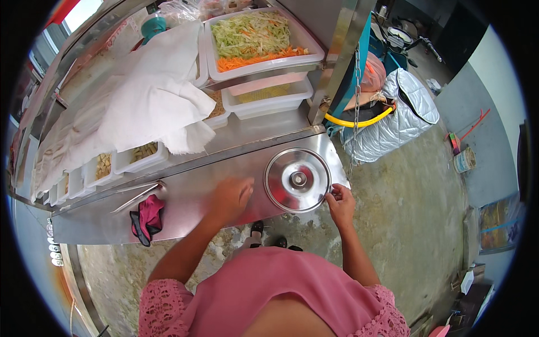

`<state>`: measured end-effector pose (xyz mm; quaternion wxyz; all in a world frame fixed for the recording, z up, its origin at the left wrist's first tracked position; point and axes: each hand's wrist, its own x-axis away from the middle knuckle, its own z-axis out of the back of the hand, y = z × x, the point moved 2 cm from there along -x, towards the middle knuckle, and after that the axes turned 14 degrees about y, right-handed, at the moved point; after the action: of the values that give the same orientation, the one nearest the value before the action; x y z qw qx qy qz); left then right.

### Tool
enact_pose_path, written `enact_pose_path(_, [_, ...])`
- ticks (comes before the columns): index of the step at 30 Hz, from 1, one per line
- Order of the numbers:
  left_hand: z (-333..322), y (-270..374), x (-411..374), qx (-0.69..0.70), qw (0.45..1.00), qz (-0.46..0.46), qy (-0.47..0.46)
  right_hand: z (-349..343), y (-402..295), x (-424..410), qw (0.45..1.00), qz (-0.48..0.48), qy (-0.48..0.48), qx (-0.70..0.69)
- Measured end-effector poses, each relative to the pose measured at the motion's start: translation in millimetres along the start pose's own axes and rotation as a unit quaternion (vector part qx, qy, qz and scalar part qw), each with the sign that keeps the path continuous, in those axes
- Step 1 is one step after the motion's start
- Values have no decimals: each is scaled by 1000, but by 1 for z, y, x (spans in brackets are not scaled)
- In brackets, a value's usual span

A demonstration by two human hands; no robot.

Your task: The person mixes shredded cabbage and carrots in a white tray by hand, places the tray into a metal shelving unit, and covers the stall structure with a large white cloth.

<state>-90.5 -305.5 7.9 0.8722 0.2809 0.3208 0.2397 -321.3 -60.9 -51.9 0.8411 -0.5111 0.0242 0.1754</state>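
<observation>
A round, shiny metal lid with a centre knob lies at the right end of the stainless-steel counter. My right hand pinches the lid's right rim between thumb and fingertips. Over the counter, to the left of the lid and apart from it, is my left hand, blurred. Nothing shows in it, and its finger pose is unclear. Farther left on the counter lie a pair of metal tongs and a crumpled magenta cloth item with black edging.
White cloth covers much of the food stand. A plastic tub of shredded cabbage and carrot sits above another tub. Small food containers line the front. A chain hangs beside a silver quilted cover at right.
</observation>
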Motion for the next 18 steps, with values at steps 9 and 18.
enact_pose_path(9, [35, 2, 88, -4, 987, 160, 7, -15, -50, -4, 978, -67, -73, -181])
enact_pose_path(18, [114, -17, 76, -43, 940, 199, 274, -101, -155, 8, 928, 58, -271, -250])
